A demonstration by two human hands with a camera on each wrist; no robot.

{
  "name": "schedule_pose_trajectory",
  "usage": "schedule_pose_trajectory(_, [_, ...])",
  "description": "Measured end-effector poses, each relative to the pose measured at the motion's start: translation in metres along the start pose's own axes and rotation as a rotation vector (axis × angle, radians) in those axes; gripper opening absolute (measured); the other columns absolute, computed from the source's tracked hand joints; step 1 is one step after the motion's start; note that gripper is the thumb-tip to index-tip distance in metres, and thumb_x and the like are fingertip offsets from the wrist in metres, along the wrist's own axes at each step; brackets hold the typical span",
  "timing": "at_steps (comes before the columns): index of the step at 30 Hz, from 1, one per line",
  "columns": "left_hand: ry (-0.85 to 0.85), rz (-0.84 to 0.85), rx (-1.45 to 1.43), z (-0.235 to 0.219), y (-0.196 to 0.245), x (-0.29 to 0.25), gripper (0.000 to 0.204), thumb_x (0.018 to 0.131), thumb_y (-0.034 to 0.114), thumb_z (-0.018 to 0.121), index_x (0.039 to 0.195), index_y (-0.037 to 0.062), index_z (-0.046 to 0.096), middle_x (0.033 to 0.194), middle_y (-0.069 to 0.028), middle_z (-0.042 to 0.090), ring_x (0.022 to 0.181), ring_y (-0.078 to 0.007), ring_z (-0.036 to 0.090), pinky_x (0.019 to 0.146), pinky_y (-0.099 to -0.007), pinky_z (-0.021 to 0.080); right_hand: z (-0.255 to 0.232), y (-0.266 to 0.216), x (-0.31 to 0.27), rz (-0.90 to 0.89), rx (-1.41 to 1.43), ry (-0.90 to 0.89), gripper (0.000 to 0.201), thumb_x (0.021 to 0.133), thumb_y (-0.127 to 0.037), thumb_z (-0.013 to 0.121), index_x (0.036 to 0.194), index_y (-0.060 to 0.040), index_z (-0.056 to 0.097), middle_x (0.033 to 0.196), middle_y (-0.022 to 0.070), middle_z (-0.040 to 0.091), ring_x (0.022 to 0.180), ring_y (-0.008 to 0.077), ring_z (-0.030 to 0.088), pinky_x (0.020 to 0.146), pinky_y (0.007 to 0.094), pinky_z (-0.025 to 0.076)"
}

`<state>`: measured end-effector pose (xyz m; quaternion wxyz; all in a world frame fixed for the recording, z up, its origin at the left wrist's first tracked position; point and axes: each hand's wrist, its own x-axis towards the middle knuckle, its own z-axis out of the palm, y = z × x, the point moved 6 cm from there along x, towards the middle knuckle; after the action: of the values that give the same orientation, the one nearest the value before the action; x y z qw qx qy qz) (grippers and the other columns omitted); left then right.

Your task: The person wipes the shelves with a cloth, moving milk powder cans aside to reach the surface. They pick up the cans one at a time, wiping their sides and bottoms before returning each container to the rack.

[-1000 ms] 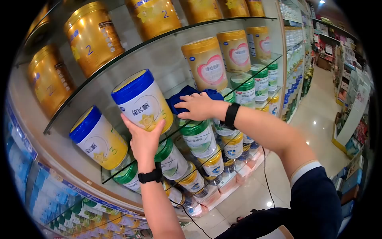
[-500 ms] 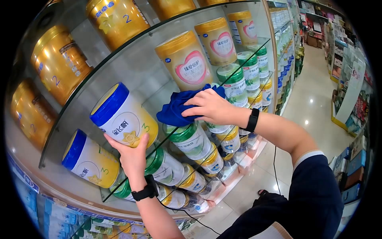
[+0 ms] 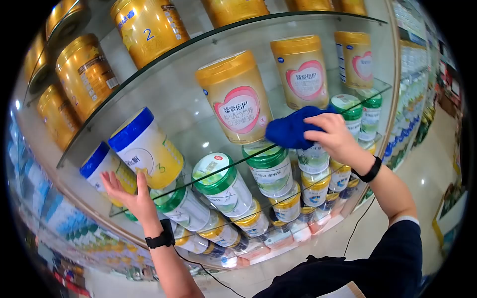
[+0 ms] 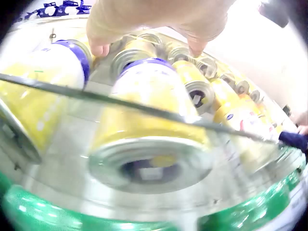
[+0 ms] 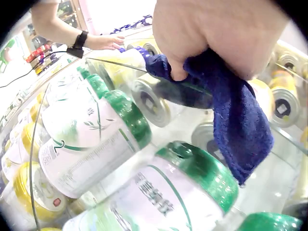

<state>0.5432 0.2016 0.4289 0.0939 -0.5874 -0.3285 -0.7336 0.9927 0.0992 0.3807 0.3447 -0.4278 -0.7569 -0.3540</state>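
A deep blue cloth (image 3: 290, 131) is being shown against the clear, green-edged glass shelf (image 3: 164, 104). Yellow cans with royal-blue lids (image 3: 144, 146), each marked with a gold star and a green "3", are being displayed at left. Gold-lidded cans (image 3: 237, 97) are being shown bearing a pink-and-red heart on a white panel. Below, white cans with green lids (image 3: 218, 181) and leaf patterns are being displayed, beside yellow-lidded ones (image 3: 288, 206). Shiny all-gold cans (image 3: 149, 27) printed with a blue "2" are being shown above. Black wristbands (image 3: 159, 240) are being worn, with a navy sleeve (image 3: 397, 258) edged in white.
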Motion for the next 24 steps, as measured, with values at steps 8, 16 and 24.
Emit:
schedule_pose_trajectory(8, [-0.473,-0.356,-0.222,0.133,0.102,-0.008,0.103,0.078,0.030,0.079,0.152,0.0064,0.012,0.151,-0.0278,0.025,0.141,-0.0348,0.028,0.114,-0.0434,0.026,-0.012,0.040,-0.012,0.115,0.032,0.028,0.044,0.067,0.000,0.068,0.108,-0.0136,0.064,0.121,0.0080,0.058,0.107,0.0305,0.054,0.091,0.0431,0.039])
schedule_pose_trajectory(16, [-0.685,-0.446,-0.118,0.211,0.158,0.030,0.123,0.071,0.052,0.080,0.151,-0.0007,0.004,0.141,-0.0332,0.037,0.134,-0.0355,0.040,0.108,-0.0404,0.033,-0.014,0.044,-0.016,0.109,0.065,0.094,0.041,0.068,-0.001,0.068,0.107,-0.0148,0.066,0.120,0.0075,0.059,0.104,0.0292,0.055,0.089,0.0427,0.040])
schedule_pose_trajectory(24, [-0.850,-0.237,0.269,0.253,0.163,0.058,0.122,0.065,0.072,0.069,0.144,-0.0116,0.028,0.134,-0.0309,0.049,0.122,-0.0370,0.054,0.097,-0.0393,0.047,-0.016,0.045,-0.020,0.078,0.080,0.137,0.041,0.069,-0.003,0.065,0.108,-0.0157,0.066,0.120,0.0085,0.060,0.103,0.0281,0.056,0.089,0.0424,0.040])
